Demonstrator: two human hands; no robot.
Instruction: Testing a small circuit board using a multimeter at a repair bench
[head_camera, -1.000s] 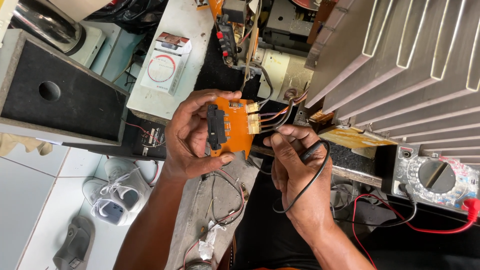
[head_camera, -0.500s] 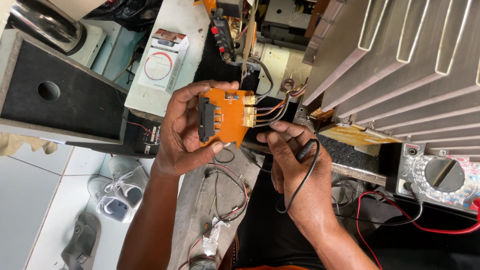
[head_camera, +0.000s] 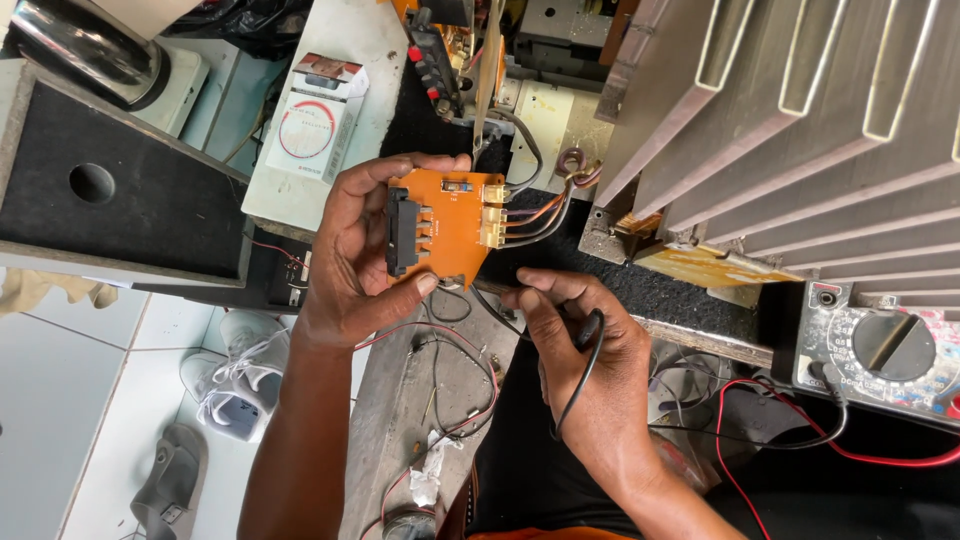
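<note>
- Orange circuit board: held upright-ish above the workbench edge, at the centre of the view, between the black speaker box and the ribbed metal heat sink; a long black connector sits along its left side, pale plugs with brown and grey wires along its right.
- Black speaker box: far left, an open-fronted enclosure with one round hole in its dark panel; what lies inside cannot be told.
- Small white carton with a red ring: lies flat on the pale shelf above the left hand, lid shut, contents hidden.
- Left hand: fingers curled around the board's left edge, thumb pressed against the lower corner, fingertips over the top edge; the grip is closed on the board.
- Right hand: just below and right of the board, fingers bent together, pinching a black probe whose tip reaches toward the board's lower edge; its black lead loops down across the palm.
- Ribbed metal heat sink: upper right, well apart from both hands.
- Multimeter: far right on the bench, dial facing up, with red and black leads trailing from it.
</note>
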